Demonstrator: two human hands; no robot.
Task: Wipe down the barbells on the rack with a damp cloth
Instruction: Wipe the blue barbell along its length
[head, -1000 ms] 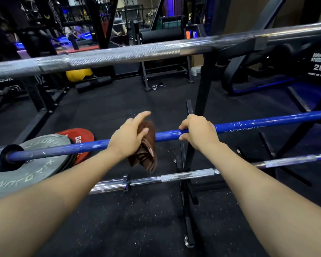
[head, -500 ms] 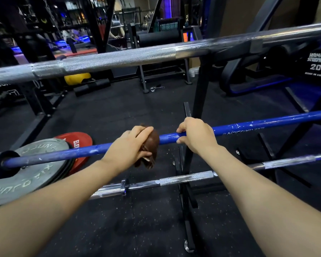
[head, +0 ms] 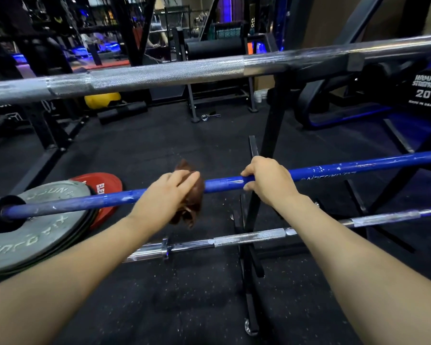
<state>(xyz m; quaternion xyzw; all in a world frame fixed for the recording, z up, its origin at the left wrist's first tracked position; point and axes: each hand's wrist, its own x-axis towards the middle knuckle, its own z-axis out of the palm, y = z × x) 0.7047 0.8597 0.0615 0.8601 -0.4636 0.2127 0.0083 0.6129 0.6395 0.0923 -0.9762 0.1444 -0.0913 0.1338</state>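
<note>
Since one second ago, the left hand (head: 168, 195) has closed over the brown cloth (head: 190, 195) and bunched it around the blue bar (head: 334, 170), where before the fingers were straighter and the cloth hung loose below; the hand sits a little nearer to the right one now. Its fingers curl over the cloth and press it on the bar, and a loose end hangs at 6 o'clock from the hand. The right hand (head: 268, 181) is wrapped around the same bar just at 3 o'clock from the cloth, near the black rack post (head: 271, 125), and I judge it holds the bar steady. As for progress, the wiping is somewhere in the middle of the blue bar, the middle one of three. Whether the long part toward the grey plate (head: 30, 230) at 9 o'clock is already cleaned, I cannot tell, because no wet trace shows. The thick steel bar (head: 164, 75) at 12 o'clock and the thin chrome bar (head: 246, 237) at 6 o'clock show no cloth on them, so they probably wait for their turn.
</note>
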